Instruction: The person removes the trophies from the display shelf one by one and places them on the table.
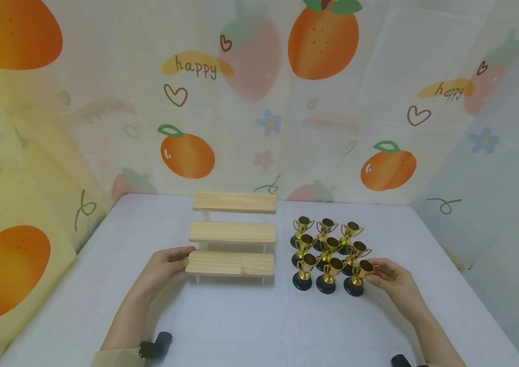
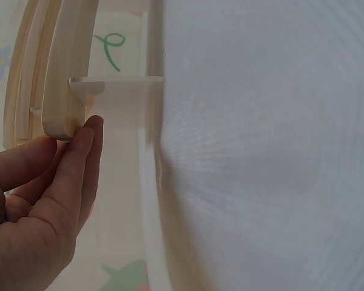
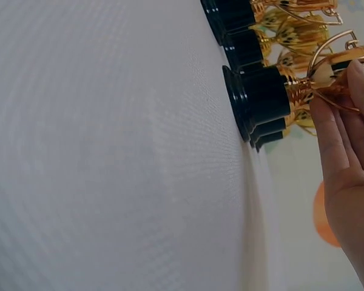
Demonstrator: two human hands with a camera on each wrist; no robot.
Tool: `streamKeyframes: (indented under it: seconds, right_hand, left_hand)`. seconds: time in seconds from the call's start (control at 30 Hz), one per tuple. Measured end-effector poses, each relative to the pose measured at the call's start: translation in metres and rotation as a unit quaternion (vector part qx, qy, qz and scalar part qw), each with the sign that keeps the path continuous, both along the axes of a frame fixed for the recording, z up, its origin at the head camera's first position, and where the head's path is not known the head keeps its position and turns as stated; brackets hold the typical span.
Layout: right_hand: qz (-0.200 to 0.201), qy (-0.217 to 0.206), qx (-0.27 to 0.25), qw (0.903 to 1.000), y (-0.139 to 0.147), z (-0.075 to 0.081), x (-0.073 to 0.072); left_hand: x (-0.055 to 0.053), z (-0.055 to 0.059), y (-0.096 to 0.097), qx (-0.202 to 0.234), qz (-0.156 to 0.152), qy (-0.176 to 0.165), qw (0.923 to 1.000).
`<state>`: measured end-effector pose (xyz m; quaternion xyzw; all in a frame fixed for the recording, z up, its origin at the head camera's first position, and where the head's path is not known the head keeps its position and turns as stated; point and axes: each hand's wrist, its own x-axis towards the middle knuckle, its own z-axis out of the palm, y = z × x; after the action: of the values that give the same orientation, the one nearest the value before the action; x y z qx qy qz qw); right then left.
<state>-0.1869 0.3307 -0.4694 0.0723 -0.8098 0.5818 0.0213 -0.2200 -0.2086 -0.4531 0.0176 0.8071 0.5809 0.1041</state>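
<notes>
A three-tier wooden display stand (image 1: 232, 233), with pale boards on whitish supports, stands left of the table's middle. At the left end of its lowest board (image 2: 67, 79), my left hand (image 1: 162, 270) pinches the corner between thumb and fingers. Several small gold trophies on black round bases stand upright in close rows to the right of the stand. My right hand (image 1: 392, 283) grips the front right trophy (image 3: 273, 91) by its cup and handle, thumb on the near side, fingers behind. That trophy's base appears to rest on the cloth.
A white cloth (image 1: 232, 326) covers the table. Fruit-printed curtains (image 1: 250, 117) hang behind and at both sides. The back-row trophies (image 1: 327, 227) stand near the stand's right end, with a narrow gap between. Each wrist wears a black camera, such as the left one (image 1: 158, 346).
</notes>
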Motion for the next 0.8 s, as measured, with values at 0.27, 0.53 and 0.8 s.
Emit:
streamKeyframes:
  seconds: [0.27, 0.53, 0.8]
  right_hand:
    - [0.004, 0.0, -0.01, 0.9999, 0.0013, -0.0021, -0.0001]
    - [-0.003, -0.012, -0.003, 0.9999, 0.001, -0.0015, -0.0001]
    - [-0.014, -0.023, 0.016, 0.9995, 0.0008, -0.0011, 0.0004]
  left_hand:
    - [0.0009, 0.0016, 0.0019, -0.007, 0.005, -0.004, 1.0]
    - [0.0011, 0.0008, 0.0022, -0.008, 0.008, -0.005, 0.9999]
    - [0.0009, 0.0005, 0.0013, -0.001, 0.005, 0.0, 1.0]
